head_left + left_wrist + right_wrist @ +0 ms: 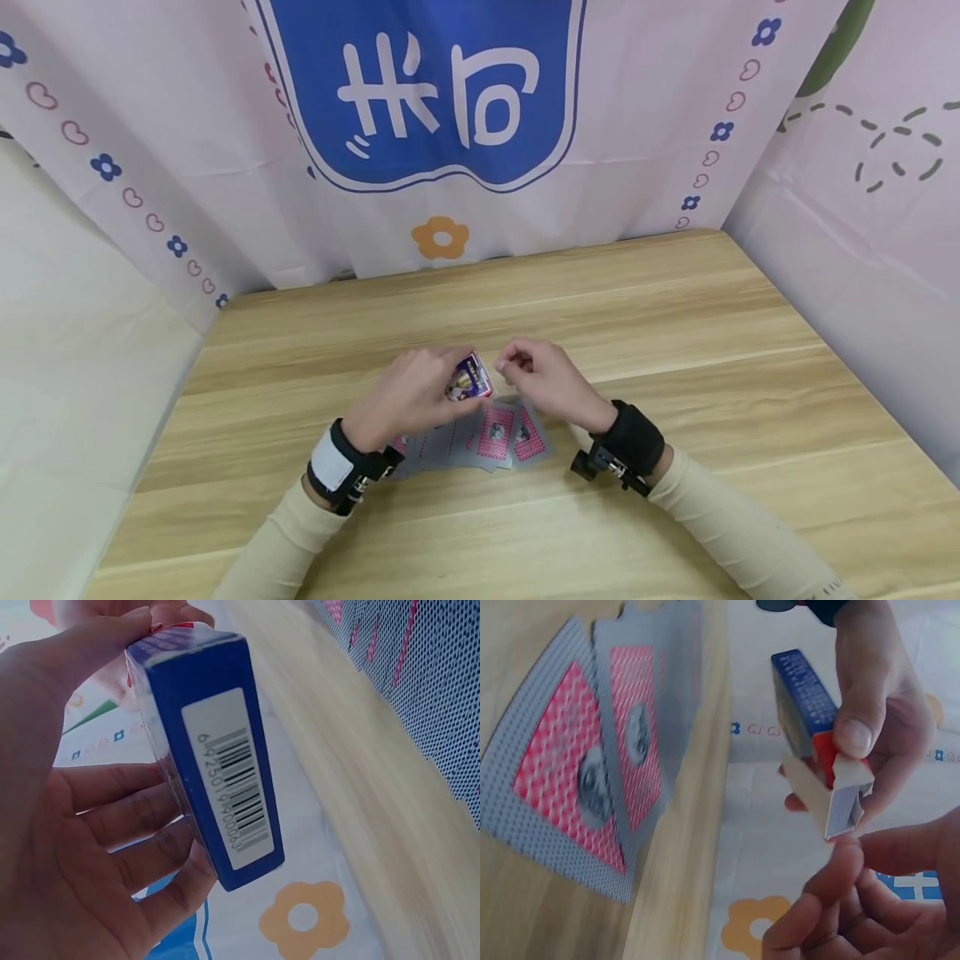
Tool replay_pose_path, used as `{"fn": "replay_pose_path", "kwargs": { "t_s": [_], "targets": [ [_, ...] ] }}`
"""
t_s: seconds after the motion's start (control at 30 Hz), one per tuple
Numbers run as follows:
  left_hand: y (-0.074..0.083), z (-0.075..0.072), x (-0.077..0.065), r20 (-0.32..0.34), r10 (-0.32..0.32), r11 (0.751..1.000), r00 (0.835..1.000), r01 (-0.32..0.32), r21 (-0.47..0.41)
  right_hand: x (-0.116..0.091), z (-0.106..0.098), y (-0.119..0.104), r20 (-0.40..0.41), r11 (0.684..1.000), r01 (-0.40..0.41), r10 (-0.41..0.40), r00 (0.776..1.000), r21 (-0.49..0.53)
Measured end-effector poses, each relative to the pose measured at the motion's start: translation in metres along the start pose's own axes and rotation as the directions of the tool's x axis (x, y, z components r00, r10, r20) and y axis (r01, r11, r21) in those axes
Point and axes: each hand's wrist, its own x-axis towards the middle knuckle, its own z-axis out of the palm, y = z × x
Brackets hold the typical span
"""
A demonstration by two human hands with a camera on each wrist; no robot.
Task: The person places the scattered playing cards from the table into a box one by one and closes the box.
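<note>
My left hand (pixel 420 387) grips a small playing-card box (pixel 468 379), thumb on one side and fingers on the other. In the left wrist view, the box's blue narrow side with a barcode label (pixel 232 787) faces the camera. Its end stands open in the right wrist view, with a white flap (pixel 808 796) sticking out and pale layered edges inside. My right hand (pixel 551 383) has its fingers curled, and the thumb and forefinger pinch at the flap's tip. Below both hands, several playing cards (pixel 497 433) lie spread face down, with red-patterned backs and grey borders. My left hand hides part of them.
The wooden table (pixel 637 517) spreads around the hands. A printed white cloth (pixel 637 192) with a blue badge hangs behind its far edge, and more pale cloth (pixel 862 275) hangs at the right. Each wrist wears a black strap (pixel 633 437) with a small camera.
</note>
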Motion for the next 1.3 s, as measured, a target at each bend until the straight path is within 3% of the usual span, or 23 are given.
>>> {"fn": "replay_pose_path", "kwargs": {
  "t_s": [0.2,0.37,0.67,0.8,0.9,1.13,1.3],
  "targets": [
    [-0.001,-0.002,0.001,-0.003,0.001,1.0,1.0,0.0,0.027,0.002,0.002,0.009,0.131,0.989,-0.018,0.038,0.991,-0.15],
    [0.0,-0.003,0.002,0.006,0.012,0.999,1.0,-0.013,0.035,0.0,0.008,0.011,0.213,0.961,-0.021,0.083,0.974,-0.276],
    [0.0,-0.003,0.001,0.018,0.001,0.998,1.0,-0.002,0.062,-0.007,0.02,0.012,0.201,0.849,-0.075,0.209,0.957,-0.524],
    [0.0,-0.002,0.001,0.019,-0.004,0.998,1.0,0.002,0.061,-0.008,0.021,0.011,0.186,0.825,-0.063,0.2,0.962,-0.562],
    [0.0,-0.003,0.001,0.022,-0.009,0.998,1.0,0.008,0.061,-0.007,0.018,0.011,0.188,0.839,-0.045,0.174,0.967,-0.542],
    [-0.002,-0.006,-0.001,0.01,-0.028,0.999,1.0,0.028,0.04,-0.004,0.007,0.009,0.241,0.924,-0.044,0.145,0.96,-0.38],
    [-0.003,-0.006,-0.001,0.007,-0.03,0.998,1.0,0.029,0.051,-0.003,0.006,0.011,0.228,0.93,-0.055,0.146,0.963,-0.364]
  ]
}}
